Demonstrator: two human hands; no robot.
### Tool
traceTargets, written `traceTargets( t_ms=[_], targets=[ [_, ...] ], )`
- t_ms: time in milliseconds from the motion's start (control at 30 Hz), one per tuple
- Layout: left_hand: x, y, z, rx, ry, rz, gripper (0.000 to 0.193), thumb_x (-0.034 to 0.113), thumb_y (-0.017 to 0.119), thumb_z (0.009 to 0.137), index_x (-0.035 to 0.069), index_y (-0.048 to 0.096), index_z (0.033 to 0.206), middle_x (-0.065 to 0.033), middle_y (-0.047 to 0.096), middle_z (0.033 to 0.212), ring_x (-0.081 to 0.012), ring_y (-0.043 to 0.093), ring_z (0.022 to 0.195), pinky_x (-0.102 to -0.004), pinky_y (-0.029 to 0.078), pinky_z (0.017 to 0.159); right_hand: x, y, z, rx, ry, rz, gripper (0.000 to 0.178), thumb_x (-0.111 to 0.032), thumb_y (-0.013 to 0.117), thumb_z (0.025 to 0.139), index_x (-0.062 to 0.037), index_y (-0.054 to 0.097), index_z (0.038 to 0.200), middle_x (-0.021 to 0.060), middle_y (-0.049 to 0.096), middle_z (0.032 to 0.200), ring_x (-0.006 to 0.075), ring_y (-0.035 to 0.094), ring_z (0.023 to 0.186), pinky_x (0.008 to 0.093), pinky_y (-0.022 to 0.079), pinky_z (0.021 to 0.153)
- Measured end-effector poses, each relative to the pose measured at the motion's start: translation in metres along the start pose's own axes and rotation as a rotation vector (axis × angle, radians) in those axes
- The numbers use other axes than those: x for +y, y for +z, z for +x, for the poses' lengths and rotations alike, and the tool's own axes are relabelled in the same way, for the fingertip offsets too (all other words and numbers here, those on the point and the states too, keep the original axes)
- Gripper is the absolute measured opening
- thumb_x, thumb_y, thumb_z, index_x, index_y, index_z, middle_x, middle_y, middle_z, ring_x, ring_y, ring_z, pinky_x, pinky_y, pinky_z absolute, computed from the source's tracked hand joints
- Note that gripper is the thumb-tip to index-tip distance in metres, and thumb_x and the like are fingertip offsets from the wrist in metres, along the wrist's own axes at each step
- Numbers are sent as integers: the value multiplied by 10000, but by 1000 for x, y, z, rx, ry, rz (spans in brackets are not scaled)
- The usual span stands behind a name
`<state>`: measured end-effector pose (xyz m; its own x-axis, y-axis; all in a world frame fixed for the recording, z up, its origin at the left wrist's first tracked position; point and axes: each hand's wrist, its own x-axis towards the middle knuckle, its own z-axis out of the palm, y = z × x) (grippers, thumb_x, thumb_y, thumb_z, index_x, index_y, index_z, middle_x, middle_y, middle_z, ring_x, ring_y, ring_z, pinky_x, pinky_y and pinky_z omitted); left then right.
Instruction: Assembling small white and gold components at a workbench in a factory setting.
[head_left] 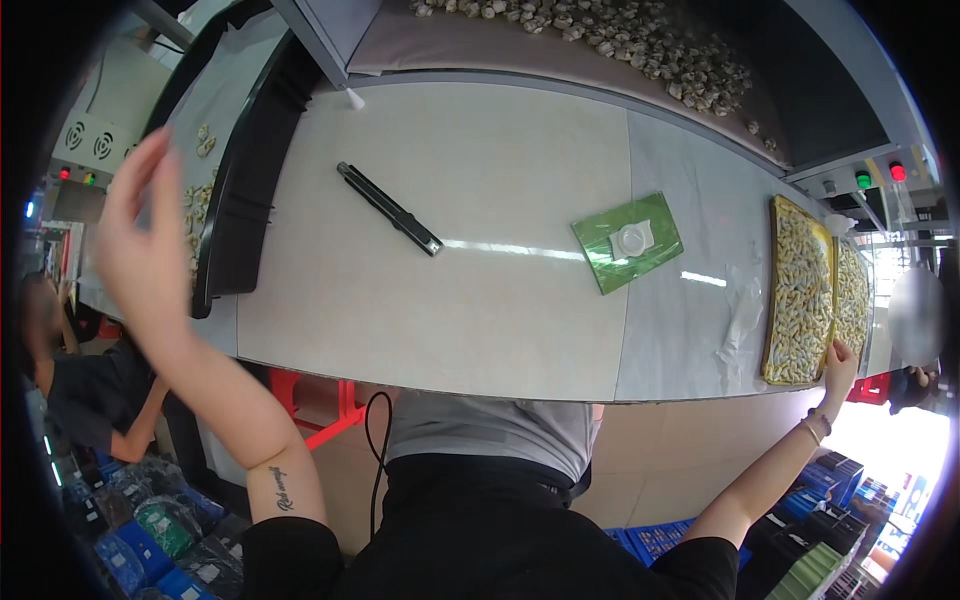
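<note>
My left hand (140, 225) is raised at the far left, over the near side of a black bin (235, 180). Its fingers are stretched out, slightly blurred, and nothing shows in them. Small pale yellowish pieces (204, 142) lie on the bin's light liner. At the far right my right hand (841, 368) has its fingers closed at the near corner of a yellow-rimmed tray (768, 335), which is packed with small pale pieces (800, 290). A second filled tray (852, 290) lies against its right side.
A black utility knife (390, 209) lies on the tabletop (450, 330). Right of it, a green packet (640, 270) bears a small clear round piece (631, 240). Crumpled clear film (742, 320) lies near the tray. Whitish lumps (650, 50) fill the shelf behind. Another person (90, 390) is at left.
</note>
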<state>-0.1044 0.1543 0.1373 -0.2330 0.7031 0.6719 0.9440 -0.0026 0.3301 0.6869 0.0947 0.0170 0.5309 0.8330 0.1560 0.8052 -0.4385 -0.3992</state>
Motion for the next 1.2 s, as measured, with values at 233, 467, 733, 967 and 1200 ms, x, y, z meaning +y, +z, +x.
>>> traceTargets(
  t_ms=[233, 467, 733, 967, 1200],
  targets=[
    [141, 146, 50, -797, 254, -266, 347, 330, 542, 820, 51, 536, 1026, -117, 606, 928, -220, 576, 847, -347, 454, 734, -40, -3, -14, -9, 91, -126, 257, -188, 542, 805, 56, 622, 797, 83, 598, 642, 116, 544, 568, 258, 435, 550],
    [118, 283, 66, -516, 345, -173, 205, 240, 582, 765, 80, 556, 891, -133, 611, 839, -336, 577, 778, -423, 462, 660, -23, 7, -1, 145, -26, -80, 256, -234, 572, 763, -12, 629, 877, 116, 630, 723, 191, 608, 680, 287, 461, 610],
    [166, 129, 2, -734, 158, -970, 346, 82, 582, 778, 62, 511, 1117, 9, 507, 844, -43, 467, 704, -176, 396, 641, -132, -9, -58, 109, -217, 272, 165, -129, 632, 727, -17, 632, 848, 57, 619, 731, 107, 542, 617, 223, 432, 578],
    [147, 27, -100, -1332, -185, -1446, 182, 42, 589, 731, -18, 529, 891, -173, 600, 914, -148, 568, 681, -246, 460, 662, -164, 23, -78, 62, -313, 123, 162, -114, 629, 726, -6, 611, 845, 85, 582, 764, 183, 534, 653, 286, 433, 626],
    [140, 65, -142, -1055, -870, -2005, 138, 54, 608, 753, -2, 521, 845, -221, 571, 945, -159, 564, 722, -260, 468, 667, -187, 37, -92, 165, -280, 363, 112, -99, 591, 763, 10, 570, 782, 70, 573, 692, 149, 529, 600, 242, 417, 568]
  ],
)
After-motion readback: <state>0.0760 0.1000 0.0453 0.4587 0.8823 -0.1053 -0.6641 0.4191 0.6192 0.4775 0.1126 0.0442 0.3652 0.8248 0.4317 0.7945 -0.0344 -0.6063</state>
